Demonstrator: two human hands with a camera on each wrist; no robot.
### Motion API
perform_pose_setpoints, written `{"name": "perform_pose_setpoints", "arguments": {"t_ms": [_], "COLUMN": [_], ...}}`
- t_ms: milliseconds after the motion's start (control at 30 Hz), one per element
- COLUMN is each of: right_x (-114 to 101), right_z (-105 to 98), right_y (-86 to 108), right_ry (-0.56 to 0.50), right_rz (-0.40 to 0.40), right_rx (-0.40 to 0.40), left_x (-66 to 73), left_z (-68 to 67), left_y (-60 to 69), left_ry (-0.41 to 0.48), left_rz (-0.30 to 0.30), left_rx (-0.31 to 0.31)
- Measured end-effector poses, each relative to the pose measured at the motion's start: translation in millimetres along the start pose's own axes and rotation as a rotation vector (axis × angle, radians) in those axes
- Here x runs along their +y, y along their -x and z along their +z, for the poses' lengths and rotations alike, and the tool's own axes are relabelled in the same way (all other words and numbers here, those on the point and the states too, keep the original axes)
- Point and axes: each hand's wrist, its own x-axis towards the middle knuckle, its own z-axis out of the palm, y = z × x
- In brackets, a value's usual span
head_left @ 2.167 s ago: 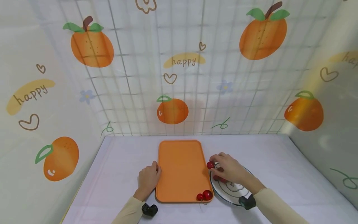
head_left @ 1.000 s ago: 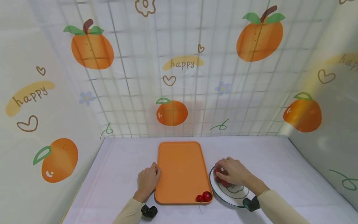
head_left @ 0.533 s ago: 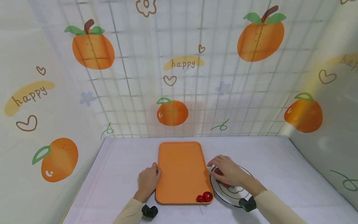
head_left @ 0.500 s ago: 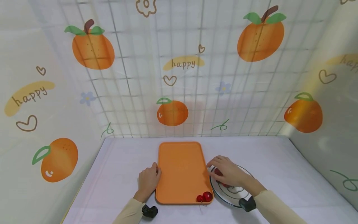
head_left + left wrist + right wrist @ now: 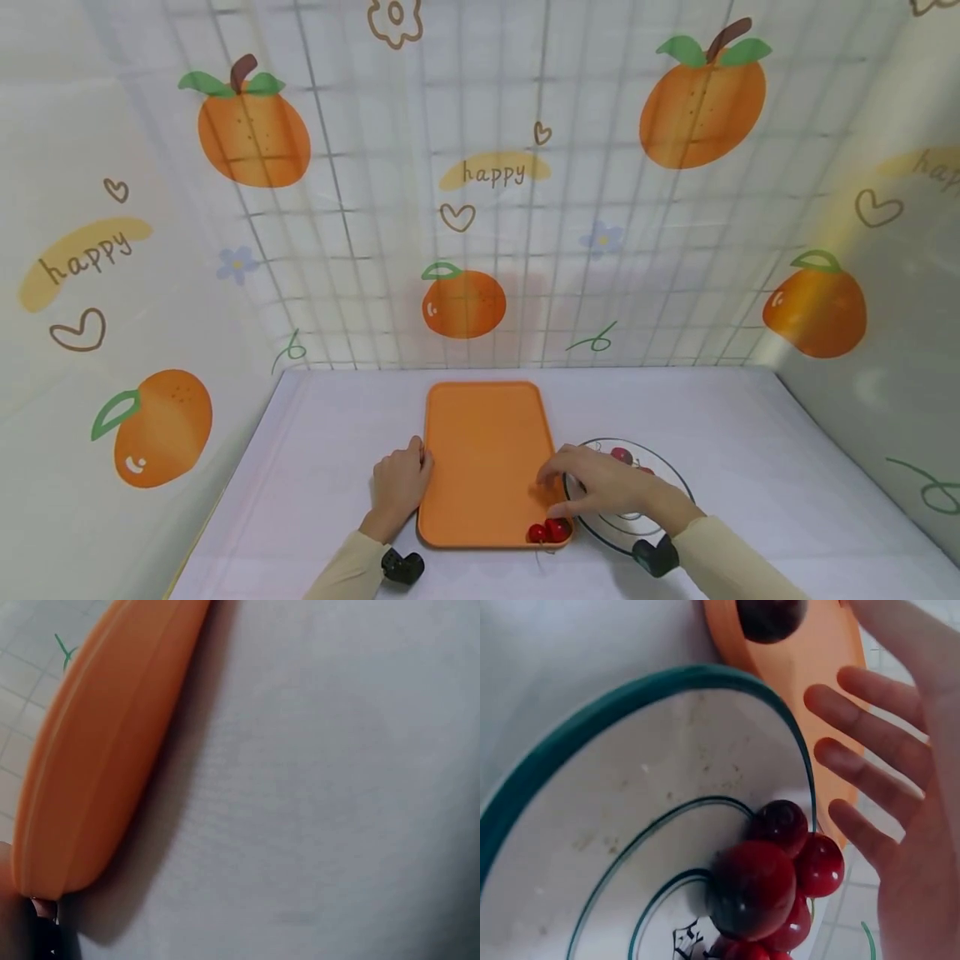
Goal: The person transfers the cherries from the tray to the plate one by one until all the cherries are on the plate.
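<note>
My left hand (image 5: 400, 482) holds the left edge of an orange tray (image 5: 480, 450); the left wrist view shows the outer side of the tray (image 5: 105, 757), with little of the hand. Two red cherries (image 5: 537, 533) with stems lie in the tray's near right corner. Over that corner is my right hand (image 5: 600, 483), its thumb close to the larger cherry; contact cannot be told. In the right wrist view its fingers (image 5: 855, 765) are spread and hold nothing. Several cherries (image 5: 821, 864) sit clustered on a plate (image 5: 652, 765), partly hidden by the right hand in the head view.
The white plate with a dark green rim (image 5: 686, 483) stands right beside the tray. A white cloth (image 5: 337, 400) covers the table. Printed curtains (image 5: 495, 242) rise behind and at both sides. Black wrist devices (image 5: 402, 567) sit by the cuffs.
Earlier my right hand pinched a cherry at the plate's left edge, then hovered over the cluster. It has moved left and nearer, over the tray corner, with fingers parted. My left hand stays put.
</note>
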Motion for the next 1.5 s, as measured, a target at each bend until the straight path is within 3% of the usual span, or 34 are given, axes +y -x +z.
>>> {"name": "perform_pose_setpoints", "arguments": {"t_ms": [233, 633, 900, 1133, 1300, 1500], "right_x": [-3, -6, -5, -2, 3, 11], "right_z": [1, 2, 3, 2, -1, -7], "right_y": [2.3, 0.6, -1.6, -1.2, 0.5, 1.4], "right_ry": [0.032, 0.111, 0.102, 0.01, -0.06, 0.022], "right_rz": [0.023, -0.08, -0.014, 0.024, 0.051, 0.119], "right_rx": [-0.052, -0.072, -0.069, -0.014, 0.093, 0.211], "left_x": [0.9, -0.6, -0.8, -0.7, -1.2, -2.4], "left_z": [-1.4, -2.5, -1.8, -1.1, 0.2, 0.2], "left_y": [-0.1, 0.8, -0.1, 1.3, 2.0, 1.0], "left_ry": [0.001, 0.014, 0.007, 0.015, 0.024, 0.03], "left_rz": [0.016, 0.021, 0.02, 0.021, 0.024, 0.014], "left_rx": [-0.017, -0.024, -0.004, 0.01, 0.003, -0.028]}}
